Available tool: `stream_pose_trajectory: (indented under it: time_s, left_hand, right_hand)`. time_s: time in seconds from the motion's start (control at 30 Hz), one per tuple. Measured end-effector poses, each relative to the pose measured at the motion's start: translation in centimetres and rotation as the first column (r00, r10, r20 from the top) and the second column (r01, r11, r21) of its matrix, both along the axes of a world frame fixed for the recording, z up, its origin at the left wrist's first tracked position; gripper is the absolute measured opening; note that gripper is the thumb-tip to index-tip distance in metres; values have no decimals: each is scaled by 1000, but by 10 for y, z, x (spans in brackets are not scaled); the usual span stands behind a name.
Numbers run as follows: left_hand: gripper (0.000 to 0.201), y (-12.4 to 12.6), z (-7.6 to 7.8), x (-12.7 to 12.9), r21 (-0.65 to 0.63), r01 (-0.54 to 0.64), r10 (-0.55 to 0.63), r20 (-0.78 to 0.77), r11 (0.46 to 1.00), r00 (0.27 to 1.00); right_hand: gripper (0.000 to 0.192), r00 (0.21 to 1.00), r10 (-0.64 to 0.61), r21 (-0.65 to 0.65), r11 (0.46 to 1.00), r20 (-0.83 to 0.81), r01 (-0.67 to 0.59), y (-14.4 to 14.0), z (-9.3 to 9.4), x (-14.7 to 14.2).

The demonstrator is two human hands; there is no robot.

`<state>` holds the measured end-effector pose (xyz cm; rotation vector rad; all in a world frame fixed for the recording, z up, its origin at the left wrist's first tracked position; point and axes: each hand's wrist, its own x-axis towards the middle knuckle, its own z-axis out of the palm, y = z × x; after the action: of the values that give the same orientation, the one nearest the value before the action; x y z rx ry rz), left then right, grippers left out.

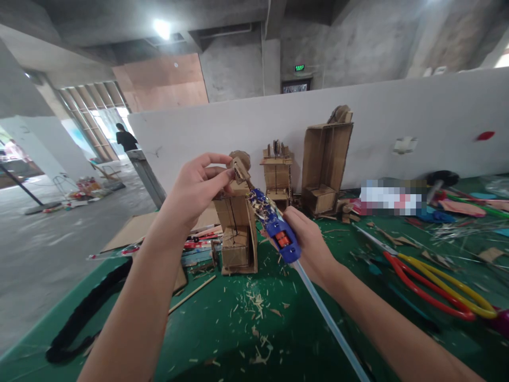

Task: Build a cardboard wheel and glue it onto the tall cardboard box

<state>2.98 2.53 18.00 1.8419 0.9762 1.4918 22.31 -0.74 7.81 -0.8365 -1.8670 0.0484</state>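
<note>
Head view: left hand (196, 185) pinches a small brown cardboard piece (239, 170) between thumb and fingertips, its grip closed on that piece, held just above the top of a tall brown cardboard model (237, 231) standing on the green desk (246, 339). Right hand (308, 239) is wrapped around a blue hot-glue gun with an orange trigger (276, 228), grip closed on it. The gun's long axis runs from lower right to upper left; its nozzle points up at the small piece and lies just beside it, whether touching cannot be told. A clear glue stick (330, 321) trails from the gun's rear toward the camera. The piece sits up and left of the right hand; the left hand is the nearer. It looks flat, angular, raw-edged. Cardboard shavings (254, 305) litter the desk below. Red-and-yellow-handled scissors (433, 284) lie well apart to the right. Two more cardboard models (326, 159) stand behind against a white partition (417, 116).
</note>
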Motion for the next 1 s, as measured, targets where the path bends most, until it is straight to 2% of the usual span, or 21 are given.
stream_pose_trajectory:
  time_s: [0.23,0.37,0.4,0.47,0.53,0.6,0.7,0.77,0.87,1.0]
  left_hand:
    - [19,0,0,1,-3,-5,5,7,1000,1000]
    - [19,-1,0,2,-14,-17,17,5,1000,1000]
    - [19,-2,1,2,-13,-17,17,4,1000,1000]
    - [18,-2,1,2,-5,-19,19,1,1000,1000]
    - [18,-2,1,2,7,-21,21,5,1000,1000]
    - [18,-1,0,1,17,-17,17,10,1000,1000]
    - [20,1,-1,0,27,-8,8,10,1000,1000]
    - [21,2,-1,-1,29,-7,7,7,1000,1000]
    - [21,2,-1,-1,28,-9,9,2,1000,1000]
    - [22,1,-1,-1,28,-4,4,-9,1000,1000]
  right_hand:
    - [31,1000,-25,32,999,12,25,2,1,4]
    - [22,999,20,62,998,-29,-18,-1,0,4]
    - [20,997,41,25,999,-72,-39,-2,0,3]
    - [15,974,73,-139,985,-214,-104,-6,1,-2]
    - [20,912,71,-345,912,-403,-223,-10,4,-10]
    - [29,804,65,-448,802,-591,-395,-16,9,-19]
    - [32,583,54,-411,657,-810,-632,-25,19,-30]
    - [29,469,17,-377,570,-883,-730,-30,27,-34]
    - [27,379,-75,-371,447,-922,-814,-37,38,-34]
    - [22,329,-140,-358,341,-934,-869,-41,51,-25]
